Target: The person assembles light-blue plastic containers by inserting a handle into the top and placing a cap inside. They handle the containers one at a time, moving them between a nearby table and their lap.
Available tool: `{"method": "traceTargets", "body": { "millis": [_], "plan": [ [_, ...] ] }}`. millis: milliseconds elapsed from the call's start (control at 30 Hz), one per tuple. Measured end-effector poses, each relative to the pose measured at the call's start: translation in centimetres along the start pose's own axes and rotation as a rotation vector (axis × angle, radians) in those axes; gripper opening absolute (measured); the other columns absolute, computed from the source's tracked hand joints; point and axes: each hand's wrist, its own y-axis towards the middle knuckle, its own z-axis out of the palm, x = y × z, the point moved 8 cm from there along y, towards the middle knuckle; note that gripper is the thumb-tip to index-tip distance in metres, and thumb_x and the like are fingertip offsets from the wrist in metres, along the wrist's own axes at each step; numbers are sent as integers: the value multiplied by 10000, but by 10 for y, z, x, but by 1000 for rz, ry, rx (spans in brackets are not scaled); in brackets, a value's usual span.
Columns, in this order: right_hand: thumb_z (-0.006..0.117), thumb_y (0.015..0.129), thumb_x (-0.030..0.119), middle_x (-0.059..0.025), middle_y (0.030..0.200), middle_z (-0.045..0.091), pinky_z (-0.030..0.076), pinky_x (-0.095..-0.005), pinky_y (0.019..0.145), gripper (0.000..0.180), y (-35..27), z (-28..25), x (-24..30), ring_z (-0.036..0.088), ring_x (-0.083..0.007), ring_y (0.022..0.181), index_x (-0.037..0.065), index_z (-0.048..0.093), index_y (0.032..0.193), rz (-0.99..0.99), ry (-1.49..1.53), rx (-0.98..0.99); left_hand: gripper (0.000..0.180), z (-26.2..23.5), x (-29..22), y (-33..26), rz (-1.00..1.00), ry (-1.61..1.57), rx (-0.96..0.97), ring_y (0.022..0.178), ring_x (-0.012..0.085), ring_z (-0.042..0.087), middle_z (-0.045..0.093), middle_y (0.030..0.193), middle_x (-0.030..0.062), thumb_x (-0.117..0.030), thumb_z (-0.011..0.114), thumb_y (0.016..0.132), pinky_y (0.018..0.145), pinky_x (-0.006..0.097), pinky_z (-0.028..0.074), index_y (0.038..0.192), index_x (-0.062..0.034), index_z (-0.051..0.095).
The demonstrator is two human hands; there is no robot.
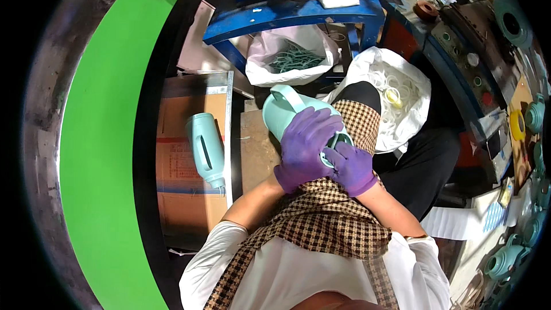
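Observation:
A pale teal plastic jug casing (278, 116) with a loop handle lies tilted over my lap, its open end toward me. My left hand (306, 144), in a purple glove, is wrapped over its body and holds it. At the open rim my right hand (352, 170), gloved the same way, is closed with its fingertips at the opening. Those fingertips are partly hidden, and I cannot make out any small part between them. To the left, a second teal casing (197, 127) with a long slot lies on a cardboard box (189, 166).
Ahead stands a blue metal bench (275, 14). Below it are a white sack (261, 51) of dark green strips and another sack (422, 89) of clear rings. A bright green panel (97, 155) runs along the left. Several teal parts (505, 259) line the right.

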Motion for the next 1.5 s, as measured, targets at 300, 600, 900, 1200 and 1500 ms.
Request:
{"method": "traceTargets", "body": {
  "millis": [300, 600, 900, 1200, 1500],
  "plan": [
    [814, 697, 236, -38, 940, 636, 534, -388, 656, 433, 4, 8, 2, 663, -258, 810, 168, 654, 1093, 61, -54, 267, 423, 14, 0, -15, 38, 57, 39, 1089, 339, 663, 711, 1120, 121, -215, 786, 691, 1000, 513, 479, 1066, -53, 679],
    [651, 863, 47, -89, 1171, 720, 579, -356, 821, 320, 34, -60, -106, 714, -245, 1009, 140, 705, 1164, -261, 89, 1, 699, -33, 64, 1, -208, -80, -173, 1121, 352, 610, 645, 1198, 127, -216, 928, 590, 1009, 451, 455, 1198, -59, 621],
    [781, 786, 372, -181, 1194, 688, 491, -472, 979, 515, -27, 71, -400, 643, -364, 1141, 130, 659, 1224, 893, -396, 477, 577, -8, 26, -18, -53, 9, -60, 1071, 360, 622, 669, 1095, 118, -262, 886, 617, 950, 518, 454, 1081, -58, 611],
    [642, 857, 235, -98, 1207, 626, 476, -475, 948, 375, -40, 89, -379, 602, -324, 1152, 214, 600, 1230, 516, -805, 298, 609, -18, 29, -15, -59, -1, -131, 1054, 382, 613, 661, 1113, 147, -263, 907, 607, 922, 526, 447, 1088, -29, 616],
    [662, 816, 198, -126, 1155, 659, 492, -466, 953, 342, -23, 71, -385, 638, -323, 1114, 148, 656, 1154, 792, -700, 465, 657, -13, 28, -19, -88, 2, -116, 1136, 385, 600, 666, 1180, 154, -322, 905, 609, 997, 528, 429, 1130, -44, 618]
  ]
}}
